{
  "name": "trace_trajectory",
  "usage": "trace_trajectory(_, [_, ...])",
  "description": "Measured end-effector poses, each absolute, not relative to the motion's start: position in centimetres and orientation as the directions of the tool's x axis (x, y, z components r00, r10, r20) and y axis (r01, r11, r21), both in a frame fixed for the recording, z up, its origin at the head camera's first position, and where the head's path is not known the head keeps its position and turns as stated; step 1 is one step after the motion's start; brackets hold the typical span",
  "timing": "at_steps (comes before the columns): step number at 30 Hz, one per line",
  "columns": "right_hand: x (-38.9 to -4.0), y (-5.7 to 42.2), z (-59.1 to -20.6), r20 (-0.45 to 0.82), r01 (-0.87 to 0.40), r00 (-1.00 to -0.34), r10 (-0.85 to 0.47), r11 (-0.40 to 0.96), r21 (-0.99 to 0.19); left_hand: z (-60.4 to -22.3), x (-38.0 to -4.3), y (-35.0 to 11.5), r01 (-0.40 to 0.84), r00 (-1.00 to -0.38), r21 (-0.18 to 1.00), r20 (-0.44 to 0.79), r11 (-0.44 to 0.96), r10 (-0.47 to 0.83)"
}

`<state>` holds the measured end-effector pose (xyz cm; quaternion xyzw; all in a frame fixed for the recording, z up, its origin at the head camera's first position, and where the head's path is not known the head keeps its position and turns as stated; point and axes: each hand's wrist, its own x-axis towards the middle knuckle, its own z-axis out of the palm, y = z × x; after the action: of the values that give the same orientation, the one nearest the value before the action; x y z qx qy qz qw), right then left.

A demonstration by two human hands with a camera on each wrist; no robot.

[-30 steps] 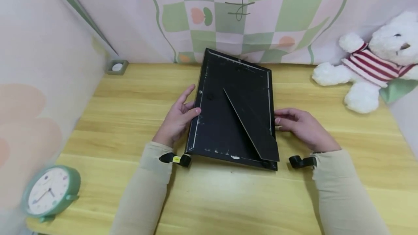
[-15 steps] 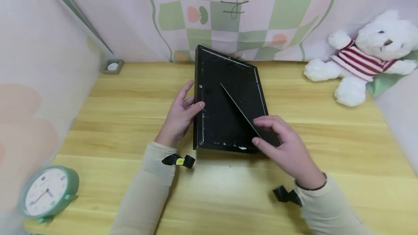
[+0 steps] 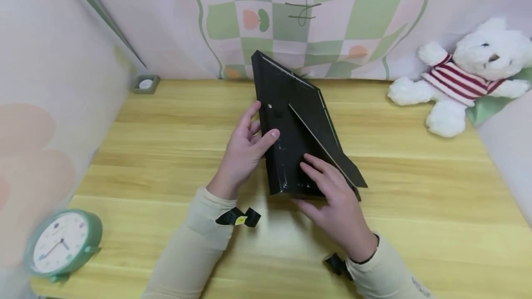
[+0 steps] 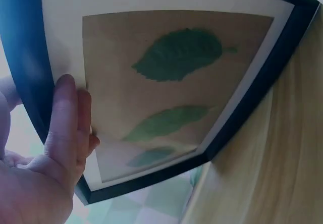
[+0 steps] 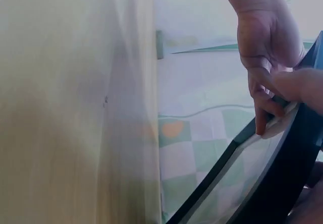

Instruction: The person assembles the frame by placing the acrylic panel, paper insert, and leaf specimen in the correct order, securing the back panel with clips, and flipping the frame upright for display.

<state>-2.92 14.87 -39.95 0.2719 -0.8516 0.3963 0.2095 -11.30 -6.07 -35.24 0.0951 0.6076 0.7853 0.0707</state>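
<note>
A black picture frame is tilted up over the table, its back towards me and its easel leg swung out. My left hand grips the left edge, thumb on the back and fingers at the front. At the bottom edge my right hand pinches the frame, fingertips on the back panel and thumb underneath. In the left wrist view, green leaves on a brown sheet with a pale border show at the front. The right wrist view has the right thumb against the frame's edge.
A white teddy bear in a striped top sits at the back right. To the left front stands a green clock. A small grey holder is in the back left corner. Patterned cloth hangs behind the wooden table.
My right hand has gone from the frame's right edge, past the easel leg, to its bottom edge. My left hand has shifted right, and the frame has turned to show more of its left side.
</note>
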Motion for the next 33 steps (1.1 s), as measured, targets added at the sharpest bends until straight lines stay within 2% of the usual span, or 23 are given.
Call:
trace_trajectory(7, [-2.9,15.2,-40.0,0.647,-0.654,-0.728,-0.227,0.513,-0.556,-34.8,-10.9,-5.8,0.014,-0.968,0.978,0.065,-0.207,0.241])
trace_trajectory(11, [-2.9,15.3,-40.3,0.705,-0.696,-0.680,-0.199,0.478,-0.536,-35.1,-11.3,-6.1,0.027,-0.970,0.982,0.071,-0.189,0.232])
trace_trajectory(15, [-2.9,15.3,-40.5,0.767,-0.751,-0.621,-0.160,0.403,-0.524,-35.6,-12.0,-7.1,0.026,-0.981,0.973,0.069,-0.229,0.181])
trace_trajectory(19, [-2.6,15.4,-40.3,0.797,-0.783,-0.592,-0.118,0.321,-0.533,-36.1,-12.9,-8.2,0.055,-0.990,0.951,0.090,-0.305,0.104])
trace_trajectory(27, [-2.1,16.1,-39.5,0.824,-0.829,-0.559,-0.092,0.067,-0.555,-37.1,-14.6,-10.4,0.201,-0.980,0.936,0.189,-0.290,-0.068])
trace_trajectory(33, [-2.1,17.0,-39.7,0.832,-0.808,-0.550,-0.071,-0.206,-0.551,-37.6,-15.4,-11.6,0.262,-0.963,0.937,0.241,-0.231,-0.118])
